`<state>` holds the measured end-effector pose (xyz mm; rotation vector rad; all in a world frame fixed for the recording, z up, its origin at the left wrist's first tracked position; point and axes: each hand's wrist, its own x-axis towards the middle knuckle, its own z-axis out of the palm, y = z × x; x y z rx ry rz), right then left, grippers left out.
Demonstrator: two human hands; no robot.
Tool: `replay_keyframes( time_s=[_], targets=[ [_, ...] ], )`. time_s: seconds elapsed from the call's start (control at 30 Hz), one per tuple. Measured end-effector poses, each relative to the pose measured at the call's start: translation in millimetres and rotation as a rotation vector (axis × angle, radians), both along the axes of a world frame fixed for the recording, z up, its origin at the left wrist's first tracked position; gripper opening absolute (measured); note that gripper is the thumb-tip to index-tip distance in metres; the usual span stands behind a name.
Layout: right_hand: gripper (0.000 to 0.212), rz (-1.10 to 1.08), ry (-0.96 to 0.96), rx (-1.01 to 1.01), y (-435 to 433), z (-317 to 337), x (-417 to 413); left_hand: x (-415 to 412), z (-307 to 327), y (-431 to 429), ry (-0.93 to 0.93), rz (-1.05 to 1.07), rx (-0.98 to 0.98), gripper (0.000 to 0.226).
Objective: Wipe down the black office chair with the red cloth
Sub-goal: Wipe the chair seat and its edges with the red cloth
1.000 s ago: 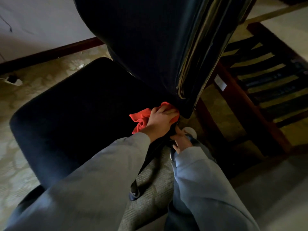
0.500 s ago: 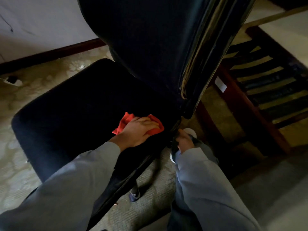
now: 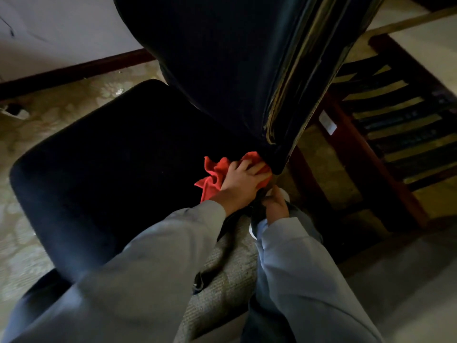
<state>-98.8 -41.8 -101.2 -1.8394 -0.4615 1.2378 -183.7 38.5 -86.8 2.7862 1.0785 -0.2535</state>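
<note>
**Cloth back at the backrest corner**

Curls the left fingers [image 3: 257, 169] loosely and close together over a soft, crumpled red cloth [image 3: 214, 175], pressing it down. Lets loose folds bunch out past the thumb side of the left hand [image 3: 243, 183]. Meets, just ahead of the fingertips, the lower corner of the tall padded backrest [image 3: 210, 58] of the fabric-covered black office chair, at the join with the wide seat cushion [image 3: 111, 157] under the palm. Parks the right hand [image 3: 275, 206] just behind and below, at the seat's dark rear edge; finger posture and any grip there impossible to tell.

Wiped farther out on the seat half a second ago, away from the backrest; now returns to the corner reached a second ago. Reads as back-and-forth strokes along the seat's rear strip, so probably mid-task, with most of the seat and the backrest face seemingly still to do.

Farther out: grey sleeves [image 3: 173, 243], pale patterned floor [image 3: 61, 107], and a dark slatted wooden frame [image 3: 395, 120] beyond the backrest.
</note>
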Motion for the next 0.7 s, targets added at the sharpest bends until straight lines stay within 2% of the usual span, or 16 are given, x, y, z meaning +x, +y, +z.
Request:
replay_keyframes(
  time_s=[0.13,0.23,0.37,0.47,0.57,0.7],
  targets=[
    [0.044,0.044,-0.03,-0.004,-0.7,-2.4,-0.9,-20.8,-1.8,-8.7,0.026,-0.158,0.039,0.055],
    [0.043,0.062,-0.041,0.007,-2.5,-0.6,-3.2,-36.1,1.7,-16.4,0.025,-0.144,0.017,0.057],
    [0.049,0.203,-0.143,-0.024,-7.4,0.2,-5.7,-62.7,8.6,-25.1,0.096,-0.126,0.03,0.058],
    [0.059,0.304,-0.208,-0.024,-12.4,5.0,-10.1,-90.5,9.3,-34.1,0.029,-0.115,0.067,0.06],
    [0.061,0.457,-0.333,-0.005,-13.9,5.6,-15.8,-120.0,5.5,-42.3,0.097,-0.075,-0.033,0.058],
    [0.067,0.626,-0.48,-0.087,-18.1,-0.4,-26.6,-169.4,11.7,-52.1,0.048,-0.082,-0.105,0.052]
  ],
)
